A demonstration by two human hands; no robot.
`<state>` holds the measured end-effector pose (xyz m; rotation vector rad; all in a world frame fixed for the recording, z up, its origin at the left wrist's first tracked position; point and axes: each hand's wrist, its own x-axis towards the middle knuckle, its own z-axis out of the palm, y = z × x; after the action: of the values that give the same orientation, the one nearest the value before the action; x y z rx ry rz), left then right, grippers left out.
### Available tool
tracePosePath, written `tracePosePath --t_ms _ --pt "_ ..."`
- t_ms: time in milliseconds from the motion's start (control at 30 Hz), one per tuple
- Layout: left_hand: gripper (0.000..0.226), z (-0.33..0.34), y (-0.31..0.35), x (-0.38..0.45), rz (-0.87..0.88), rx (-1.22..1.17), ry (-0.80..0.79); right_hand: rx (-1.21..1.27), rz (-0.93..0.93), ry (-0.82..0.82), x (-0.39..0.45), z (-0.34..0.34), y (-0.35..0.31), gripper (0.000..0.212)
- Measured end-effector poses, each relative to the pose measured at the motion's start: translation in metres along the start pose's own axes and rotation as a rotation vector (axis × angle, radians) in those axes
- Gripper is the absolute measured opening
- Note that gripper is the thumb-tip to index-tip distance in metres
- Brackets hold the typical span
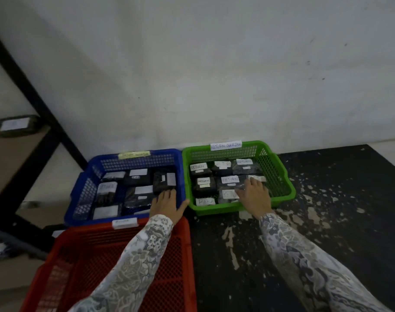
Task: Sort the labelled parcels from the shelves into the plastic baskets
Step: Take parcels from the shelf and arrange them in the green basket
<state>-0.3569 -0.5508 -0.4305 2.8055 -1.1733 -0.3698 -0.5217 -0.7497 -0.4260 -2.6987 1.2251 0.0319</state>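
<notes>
Blue basket (126, 188) and green basket (238, 176) are both packed with parcels, walls touching, no gap between. Red basket (115, 266) butts up just in front. Open dark floor (327, 221) on the right; black shelf post (34, 97) crowds the left, probably.

— What can't you make out down there?

— The yellow tag (134, 154) on the blue basket (83, 192) is too blurred to read. My left hand (167, 204) covers that basket's near right corner, and my right hand (255, 194) hides part of a parcel (229, 194) in the green basket (282, 176).

— And the red basket (84, 266)?

— Its near side is cut off by the bottom edge, and its white label (124, 222) is unreadable.
</notes>
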Motion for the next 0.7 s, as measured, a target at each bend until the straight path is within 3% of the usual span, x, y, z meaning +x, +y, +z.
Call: tracePosePath --t_ms 167,333,700 --pt "0.074 -0.018 -0.037 -0.057 0.103 0.197 -0.070 0.051 -0.116 -0.043 -0.056 0.000 -0.063 0.062" --pt "0.075 -0.029 -0.090 -0.136 0.122 0.207 -0.032 0.102 -0.209 -0.076 -0.130 0.004 -0.147 0.065" --pt "0.069 -0.033 -0.274 -0.311 -0.116 0.097 0.205 0.123 -0.504 -0.076 -0.297 0.051 -0.359 0.064"
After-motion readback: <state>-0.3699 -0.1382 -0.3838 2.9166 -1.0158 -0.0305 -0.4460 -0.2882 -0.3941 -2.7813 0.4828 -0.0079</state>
